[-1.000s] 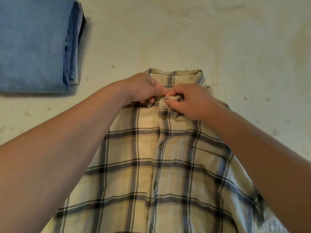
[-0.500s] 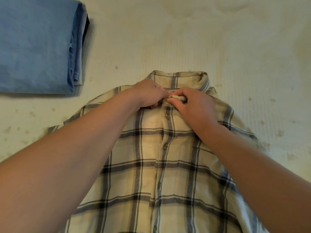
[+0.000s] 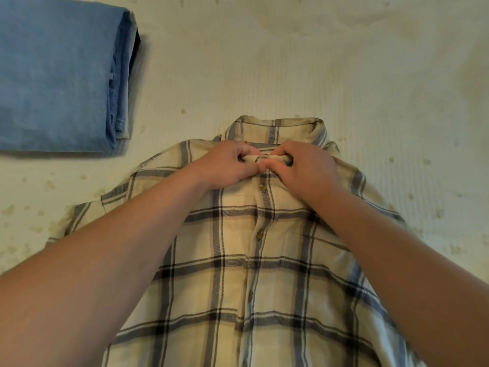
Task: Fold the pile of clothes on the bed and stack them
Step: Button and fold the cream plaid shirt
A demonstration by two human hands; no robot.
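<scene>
A cream plaid button-up shirt (image 3: 238,274) lies face up on the bed, collar pointing away from me. Its front is buttoned down the middle. My left hand (image 3: 225,165) and my right hand (image 3: 307,168) meet at the neck opening, just below the collar (image 3: 275,128). Each hand pinches one side of the collar band, and a button shows between the fingertips. Both forearms cover the shirt's sides, so the sleeves are mostly hidden.
Folded blue jeans (image 3: 58,75) lie at the far left of the bed. The pale bedsheet (image 3: 370,75) with small faded specks stretches beyond and to the right of the shirt.
The view has shifted, so the shirt sits lower and its shoulders show more. Both hands stay at the top of the placket and have turned to hold the collar band ends together.
</scene>
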